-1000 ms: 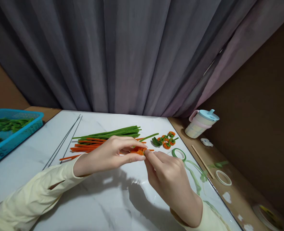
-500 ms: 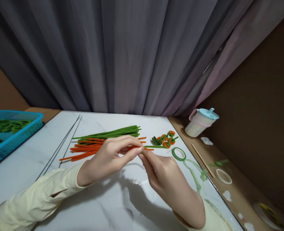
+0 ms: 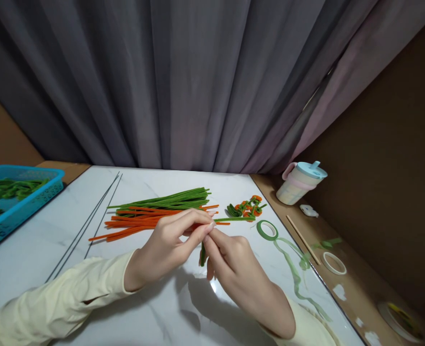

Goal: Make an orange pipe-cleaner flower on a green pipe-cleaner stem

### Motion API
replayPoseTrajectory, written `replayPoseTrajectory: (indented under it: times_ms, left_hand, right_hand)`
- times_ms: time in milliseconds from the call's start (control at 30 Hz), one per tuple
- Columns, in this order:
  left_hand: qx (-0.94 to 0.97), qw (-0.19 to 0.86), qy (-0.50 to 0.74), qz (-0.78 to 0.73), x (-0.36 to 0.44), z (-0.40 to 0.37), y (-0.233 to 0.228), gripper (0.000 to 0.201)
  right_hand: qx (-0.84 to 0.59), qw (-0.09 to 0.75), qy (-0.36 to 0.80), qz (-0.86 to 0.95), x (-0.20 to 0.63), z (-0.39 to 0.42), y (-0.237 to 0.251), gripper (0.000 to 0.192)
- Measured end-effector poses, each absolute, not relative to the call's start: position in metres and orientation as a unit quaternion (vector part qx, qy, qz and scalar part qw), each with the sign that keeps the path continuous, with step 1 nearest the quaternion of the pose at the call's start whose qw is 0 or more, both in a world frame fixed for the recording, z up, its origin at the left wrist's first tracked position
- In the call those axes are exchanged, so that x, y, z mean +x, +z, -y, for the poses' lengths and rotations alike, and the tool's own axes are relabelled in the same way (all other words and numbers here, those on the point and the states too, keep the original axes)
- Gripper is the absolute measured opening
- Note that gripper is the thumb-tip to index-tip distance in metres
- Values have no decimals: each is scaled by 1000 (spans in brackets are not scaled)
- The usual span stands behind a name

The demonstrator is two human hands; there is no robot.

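While a blue basket (image 3: 21, 199) of green pieces is sitting far off to the left of the fingers, the left hand (image 3: 169, 245) is pinching a green pipe cleaner (image 3: 230, 219) between thumb and forefinger, probably to steady it. Just beyond those fingertips, loose orange and green stems (image 3: 155, 211) are lying within easy reach. The right hand (image 3: 234, 266) is closing its fingers on the same pipe cleaner, its short end poking down beneath them. Further right, finished flowers (image 3: 248, 207) and a tape roll (image 3: 268, 230) are lying.
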State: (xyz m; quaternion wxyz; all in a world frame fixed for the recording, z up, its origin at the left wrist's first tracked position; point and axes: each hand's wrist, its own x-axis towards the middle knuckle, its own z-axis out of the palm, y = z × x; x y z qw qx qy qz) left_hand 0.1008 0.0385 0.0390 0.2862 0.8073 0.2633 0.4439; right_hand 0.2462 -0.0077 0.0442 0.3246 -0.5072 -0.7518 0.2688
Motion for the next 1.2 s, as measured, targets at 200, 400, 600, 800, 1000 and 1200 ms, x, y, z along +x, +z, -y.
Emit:
replayPoseTrajectory:
  times_ms: [200,400,600,800,1000,1200]
  left_hand:
    - [794,338,428,-269,100,-41,44,11]
    - [721,455,434,-291,102,-47,51,13]
    - [711,465,457,-265,102,-50,48,10]
    - [738,420,465,-249,101,-47,46,9]
    - [756,400,463,-234,100,-48,44,9]
    - [718,458,470,-232,98,-51,49,10]
  right_hand:
    - [-446,310,529,653,256,-1,55,37]
    - [-329,317,703,544,267,-15,53,37]
    - [-246,292,782,493,270,-24,45,37]
    - [-224,276,804,476,269,-28,41,35]
    - [-212,275,808,477,268,-29,36,36]
    - [-248,275,779,506,273,-31,40,40]
